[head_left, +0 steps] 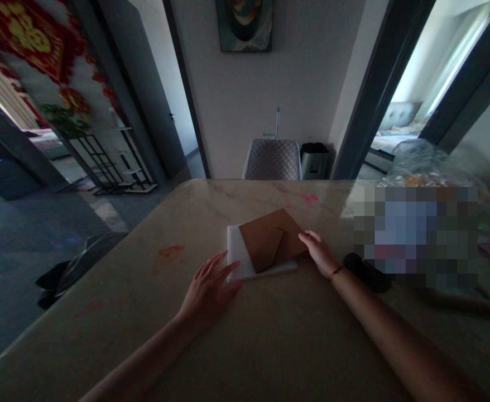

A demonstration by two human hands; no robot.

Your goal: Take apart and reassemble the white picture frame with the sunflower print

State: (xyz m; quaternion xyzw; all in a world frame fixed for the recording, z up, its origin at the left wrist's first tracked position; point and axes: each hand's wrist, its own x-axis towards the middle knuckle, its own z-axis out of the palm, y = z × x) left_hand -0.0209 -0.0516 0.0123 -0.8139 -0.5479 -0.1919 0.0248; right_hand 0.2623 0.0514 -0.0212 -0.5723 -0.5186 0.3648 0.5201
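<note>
A brown paper envelope (258, 240) with a pointed flap lies tilted over a flat white stack (240, 259), which looks like paper or a pad. My right hand (318, 251) pinches the envelope at its right edge, thumb on top. At the lower left corner of the white stack is my left hand (209, 285), fingers spread and nothing in it; whether its fingertips touch the stack I cannot tell. The envelope covers much of the stack's right side.
Right of my right wrist lies a dark object (368, 272), beside a blurred-out patch and a clear plastic bag (421, 159). Reddish stains mark the tabletop (144, 324). A quilted chair (273, 160) and a bin (314, 160) stand beyond the far edge.
</note>
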